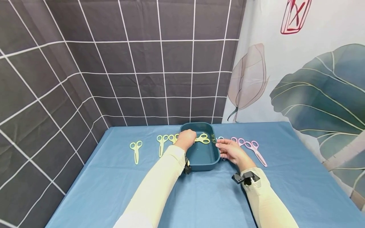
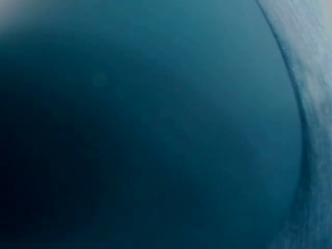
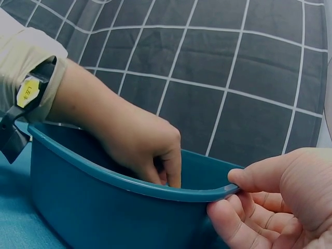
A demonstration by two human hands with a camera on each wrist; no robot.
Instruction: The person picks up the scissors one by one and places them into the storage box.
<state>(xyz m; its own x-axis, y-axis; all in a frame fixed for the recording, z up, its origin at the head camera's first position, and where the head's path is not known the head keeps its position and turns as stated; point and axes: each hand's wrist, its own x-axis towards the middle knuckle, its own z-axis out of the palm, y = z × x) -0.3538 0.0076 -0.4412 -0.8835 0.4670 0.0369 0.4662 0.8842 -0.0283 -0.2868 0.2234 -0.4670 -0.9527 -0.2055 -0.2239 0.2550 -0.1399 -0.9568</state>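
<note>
A dark teal plastic basin (image 1: 203,166) stands near the back of the table. My left hand (image 1: 186,139) reaches over its left side, fingers pointing down inside. Yellow scissors (image 1: 203,138) extend from that hand, finger loops to the right, their other end under the fingers; the hand appears to grip them there. In the right wrist view the left hand's fingertips are hidden behind the basin's wall. My right hand (image 1: 232,151) pinches the basin's right rim, thumb on top and fingers outside, as the right wrist view shows. The left wrist view shows only blurred teal basin wall (image 2: 223,104).
Left of the basin lie yellow scissors (image 1: 136,152), a second yellow pair (image 1: 161,145) and a third pair (image 1: 172,138) partly behind the left arm. Pink scissors (image 1: 255,152) lie on the right, with more pink loops (image 1: 239,141) and light-blue loops (image 1: 220,138) by the right hand.
</note>
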